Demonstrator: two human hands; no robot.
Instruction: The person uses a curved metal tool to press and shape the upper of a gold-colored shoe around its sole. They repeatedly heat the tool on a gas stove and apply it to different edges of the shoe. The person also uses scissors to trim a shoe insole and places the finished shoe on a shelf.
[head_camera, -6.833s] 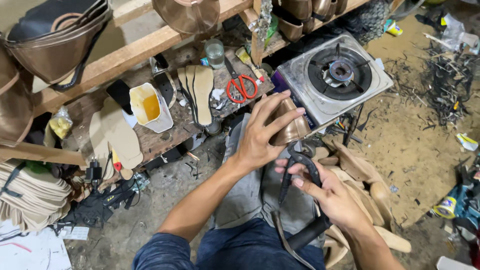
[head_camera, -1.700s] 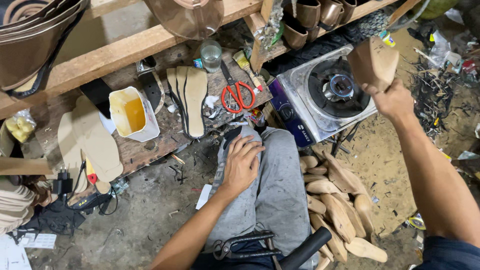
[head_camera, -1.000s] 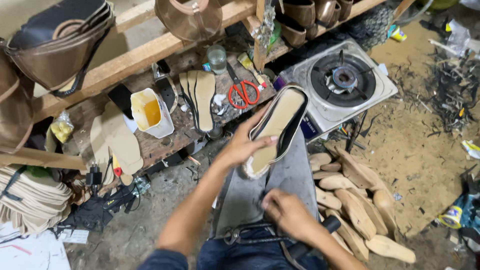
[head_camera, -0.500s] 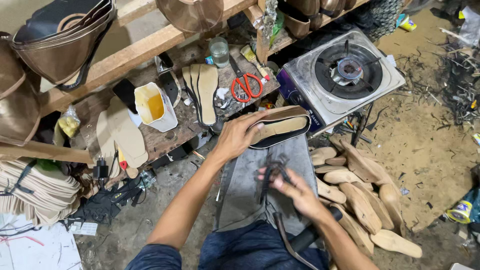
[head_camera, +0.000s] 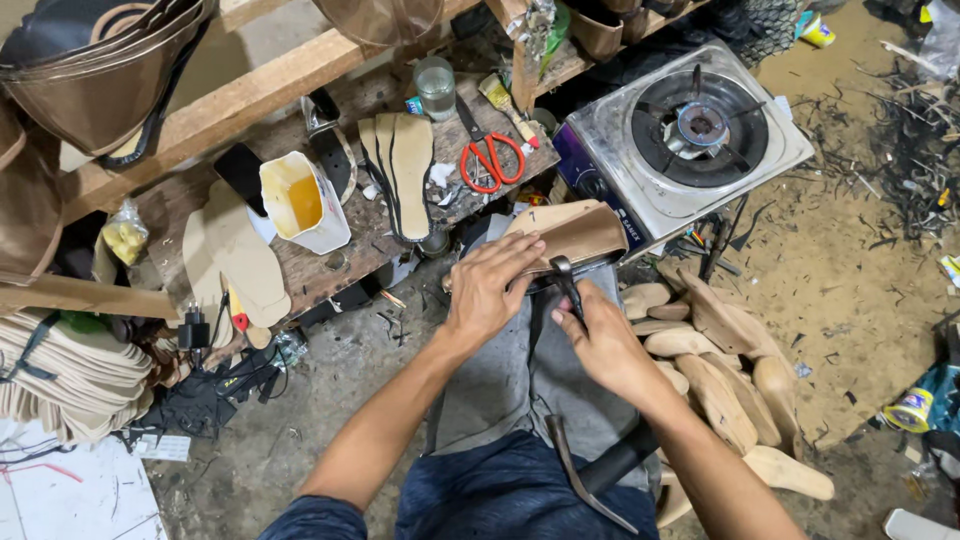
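Note:
A tan shoe on a last (head_camera: 575, 232) lies sole-up across my grey-trousered knee. My left hand (head_camera: 490, 290) presses flat on its near side and holds it steady. My right hand (head_camera: 605, 345) is closed around dark metal pincers (head_camera: 563, 272), whose jaws meet the near edge of the shoe between my two hands. A second dark-handled tool (head_camera: 600, 478) rests on my lap below my right wrist.
A single-burner gas stove (head_camera: 700, 130) stands just beyond the shoe. The low wooden bench holds red scissors (head_camera: 487, 160), insoles (head_camera: 400, 170), a glass jar (head_camera: 435, 85) and a white tub of yellow glue (head_camera: 300, 200). Wooden lasts (head_camera: 720, 350) are piled at my right, stacked soles (head_camera: 60, 370) at my left.
The shoe has come down from a tilted hold to lie flat on my knee. My right hand has moved up with the pincers to the shoe's near edge.

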